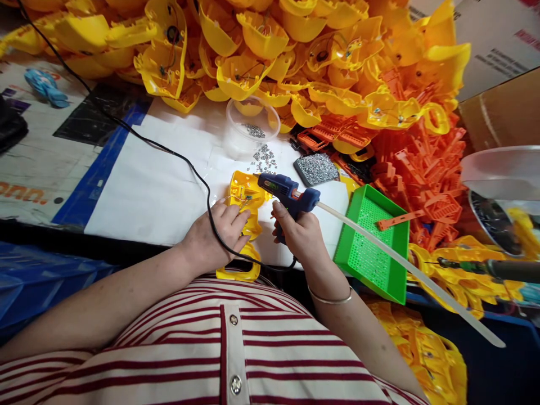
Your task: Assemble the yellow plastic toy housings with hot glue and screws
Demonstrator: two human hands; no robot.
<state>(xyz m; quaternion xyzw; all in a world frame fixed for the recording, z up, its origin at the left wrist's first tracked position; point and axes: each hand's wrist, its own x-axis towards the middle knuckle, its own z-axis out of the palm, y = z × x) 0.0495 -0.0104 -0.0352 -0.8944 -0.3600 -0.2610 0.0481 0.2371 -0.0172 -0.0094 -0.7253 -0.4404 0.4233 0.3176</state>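
My right hand (301, 233) is wrapped round the handle of a blue hot glue gun (278, 184), its nozzle pointing left over a yellow plastic shell (242, 185). A long translucent glue stick (400, 261) juts from the back of the gun toward the lower right. My left hand (221, 233) grips the shell from the left side, with the fingers over its edge. Thin wires and a small green part (248, 197) show inside the shell. Its looped yellow handle (240, 270) lies nearest my body. The gun's black cord (202, 180) runs across my left hand.
Yellow shells (261, 34) are heaped at the back, orange plastic parts (426, 174) at the right. A clear tub (230, 135) of screws, loose screws (265, 158), a dark tray of metal bits (316, 169) and a green basket (348, 247) surround the work. A screwdriver-like tool (493, 269) hangs right.
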